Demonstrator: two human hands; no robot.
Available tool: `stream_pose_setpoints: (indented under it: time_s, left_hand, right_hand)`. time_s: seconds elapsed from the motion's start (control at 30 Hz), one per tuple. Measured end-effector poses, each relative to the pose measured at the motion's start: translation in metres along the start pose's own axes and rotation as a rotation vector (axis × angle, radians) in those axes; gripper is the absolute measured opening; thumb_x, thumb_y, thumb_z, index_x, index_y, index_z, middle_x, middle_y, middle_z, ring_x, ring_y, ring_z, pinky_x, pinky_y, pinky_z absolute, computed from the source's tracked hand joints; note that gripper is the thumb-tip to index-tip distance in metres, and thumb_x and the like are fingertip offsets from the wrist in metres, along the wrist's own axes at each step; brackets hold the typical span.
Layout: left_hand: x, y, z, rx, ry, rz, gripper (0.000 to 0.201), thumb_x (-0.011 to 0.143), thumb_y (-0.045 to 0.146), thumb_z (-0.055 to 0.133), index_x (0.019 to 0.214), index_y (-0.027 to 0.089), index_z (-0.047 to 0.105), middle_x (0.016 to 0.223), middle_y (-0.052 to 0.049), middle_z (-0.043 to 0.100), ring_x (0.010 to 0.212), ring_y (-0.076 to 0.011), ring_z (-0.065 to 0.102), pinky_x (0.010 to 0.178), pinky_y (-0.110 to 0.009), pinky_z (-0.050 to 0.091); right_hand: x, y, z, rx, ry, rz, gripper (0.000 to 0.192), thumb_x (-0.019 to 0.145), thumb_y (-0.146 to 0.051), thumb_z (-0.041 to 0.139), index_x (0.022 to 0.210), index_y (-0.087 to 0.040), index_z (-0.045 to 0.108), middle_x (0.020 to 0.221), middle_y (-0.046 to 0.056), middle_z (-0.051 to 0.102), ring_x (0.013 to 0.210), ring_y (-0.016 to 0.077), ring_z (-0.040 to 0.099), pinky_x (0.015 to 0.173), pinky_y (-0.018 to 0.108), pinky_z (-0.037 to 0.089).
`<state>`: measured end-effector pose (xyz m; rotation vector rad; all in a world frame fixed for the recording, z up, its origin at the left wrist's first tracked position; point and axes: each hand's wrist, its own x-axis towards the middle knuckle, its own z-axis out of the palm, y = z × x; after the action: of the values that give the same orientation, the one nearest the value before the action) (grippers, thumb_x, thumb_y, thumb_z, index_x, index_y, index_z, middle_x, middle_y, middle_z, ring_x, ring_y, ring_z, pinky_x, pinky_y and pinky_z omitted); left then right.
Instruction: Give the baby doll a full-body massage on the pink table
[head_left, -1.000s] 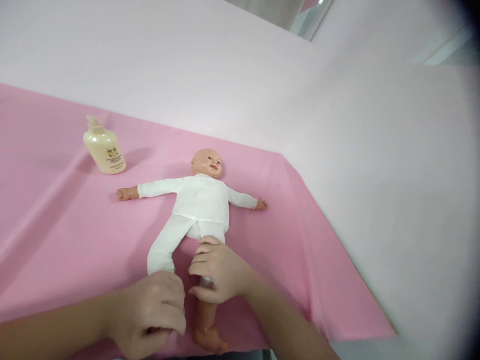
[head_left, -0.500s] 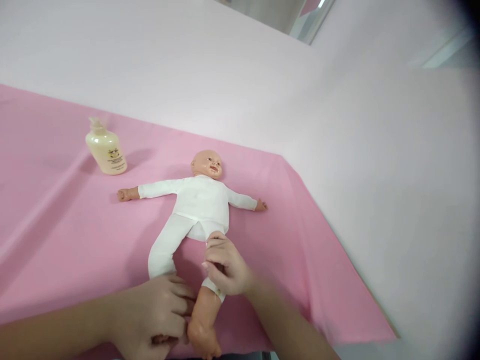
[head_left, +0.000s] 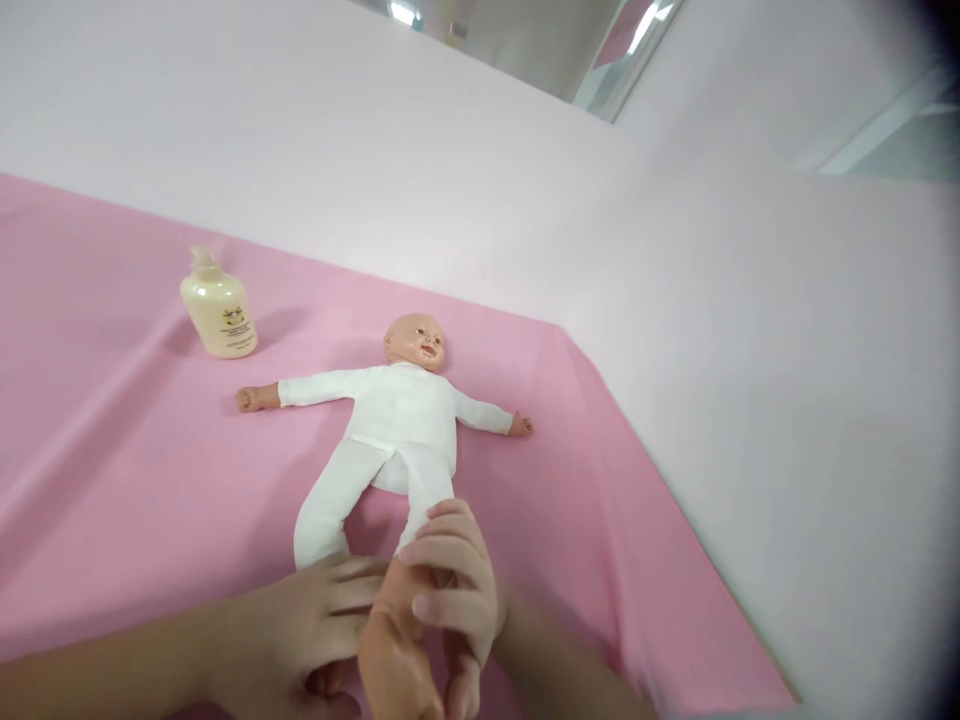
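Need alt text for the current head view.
A white-clad baby doll lies on its back on pink cloth; the person's right hand touches one bare lower leg, and the left hand mostly hides the other. A cream pump bottle stands at left, beyond the doll's outstretched arm.

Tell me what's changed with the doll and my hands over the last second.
Your right hand moved down the baby doll, from knee to bare lower leg, which now looks lifted toward you. Your left hand stays by the other leg; the pump bottle stands unmoved.
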<state>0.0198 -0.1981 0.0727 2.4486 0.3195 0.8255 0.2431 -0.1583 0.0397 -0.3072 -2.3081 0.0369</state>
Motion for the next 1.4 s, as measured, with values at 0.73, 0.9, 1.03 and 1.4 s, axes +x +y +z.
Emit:
stream_pose_setpoints:
  time_s: [0.73, 0.9, 1.03, 1.4]
  left_hand:
    - [0.003, -0.006, 0.013, -0.056, 0.057, 0.131, 0.017, 0.091, 0.017, 0.053, 0.104, 0.022, 0.063, 0.079, -0.005, 0.074, 0.078, -0.0211, 0.069, 0.078, -0.037, 0.056]
    - [0.009, -0.003, 0.007, -0.072, 0.103, 0.181, 0.022, 0.091, 0.016, 0.053, 0.110, 0.021, 0.063, 0.088, -0.005, 0.078, 0.083, -0.0206, 0.073, 0.081, -0.035, 0.057]
    - [0.010, -0.003, 0.006, -0.043, 0.107, 0.192, 0.026, 0.085, 0.011, 0.053, 0.107, 0.021, 0.063, 0.088, -0.005, 0.078, 0.088, -0.0214, 0.073, 0.084, -0.037, 0.056]
    - [0.007, -0.006, 0.011, -0.034, 0.095, 0.191, 0.022, 0.084, 0.011, 0.053, 0.102, 0.020, 0.062, 0.076, -0.003, 0.074, 0.073, -0.0192, 0.068, 0.073, -0.034, 0.054]
  right_hand:
    - [0.007, -0.001, 0.019, 0.195, -0.318, -0.056, 0.052, 0.082, -0.074, 0.057, 0.088, -0.023, 0.055, 0.076, -0.004, 0.068, 0.072, 0.0108, 0.065, 0.094, 0.032, 0.051]
    - [0.011, -0.006, 0.018, 0.208, -0.306, -0.029, 0.061, 0.078, -0.080, 0.054, 0.095, -0.022, 0.056, 0.084, 0.001, 0.071, 0.096, 0.0169, 0.070, 0.097, 0.034, 0.051]
    - [0.015, -0.007, 0.011, 0.171, -0.267, -0.073, 0.059, 0.084, -0.075, 0.052, 0.107, -0.020, 0.057, 0.100, 0.005, 0.073, 0.107, 0.0173, 0.067, 0.100, 0.035, 0.050]
    - [0.014, -0.008, 0.007, 0.071, -0.278, -0.055, 0.032, 0.090, -0.052, 0.059, 0.105, -0.023, 0.055, 0.091, 0.000, 0.070, 0.092, 0.0156, 0.064, 0.091, 0.035, 0.049]
